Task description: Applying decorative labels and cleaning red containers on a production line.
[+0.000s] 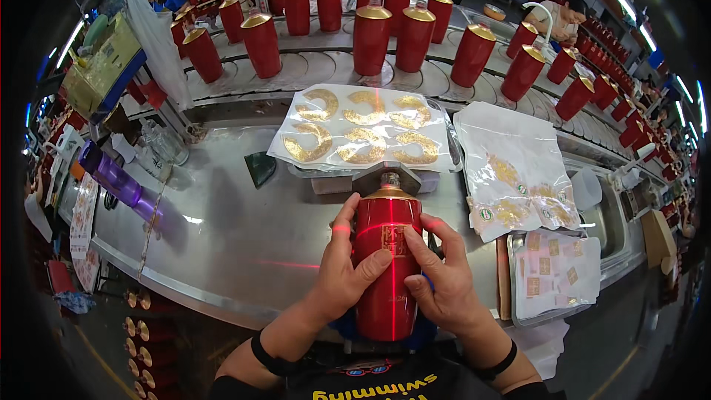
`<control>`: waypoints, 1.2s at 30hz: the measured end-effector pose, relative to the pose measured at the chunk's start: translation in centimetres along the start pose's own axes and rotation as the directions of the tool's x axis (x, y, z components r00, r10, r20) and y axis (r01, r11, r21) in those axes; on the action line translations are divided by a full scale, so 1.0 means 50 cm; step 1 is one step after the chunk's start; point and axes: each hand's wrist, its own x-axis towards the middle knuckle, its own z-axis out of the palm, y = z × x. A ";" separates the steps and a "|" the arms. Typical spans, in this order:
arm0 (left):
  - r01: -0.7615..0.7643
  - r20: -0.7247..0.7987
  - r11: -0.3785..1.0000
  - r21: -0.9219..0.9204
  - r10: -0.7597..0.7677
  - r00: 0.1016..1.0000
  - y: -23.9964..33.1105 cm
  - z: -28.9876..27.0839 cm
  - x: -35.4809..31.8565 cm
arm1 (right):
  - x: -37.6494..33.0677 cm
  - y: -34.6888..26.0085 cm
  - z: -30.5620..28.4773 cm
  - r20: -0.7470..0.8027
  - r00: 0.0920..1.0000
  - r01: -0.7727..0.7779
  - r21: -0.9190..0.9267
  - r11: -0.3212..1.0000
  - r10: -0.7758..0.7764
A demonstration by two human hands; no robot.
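Observation:
A glossy red bottle (385,311) with a gold shoulder lies tilted in front of me, its bare neck against a dark metal rest (363,178). My left hand (348,267) grips its left side, thumb across the front. On the right side, my right hand (448,274) holds the bottle too, with a fingertip at the edge of a square gold decal (395,241) on its front. Red laser lines cross the bottle and my fingers. Beyond it, a white sheet (281,144) carries several curved gold decals (365,146).
To the right lie another decal sheet (481,133) and a tray (521,318) of small square decals. A purple water bottle (118,174) and a dark green scraper-like piece (259,169) are at left. Red bottles (372,38) stand along a conveyor (311,63) at the back, where other people work.

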 end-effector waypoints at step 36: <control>-0.060 -0.013 0.992 0.112 0.062 0.998 -0.005 0.029 -0.021 | 0.060 0.000 -0.099 0.057 0.997 0.059 -0.020 0.998 -0.058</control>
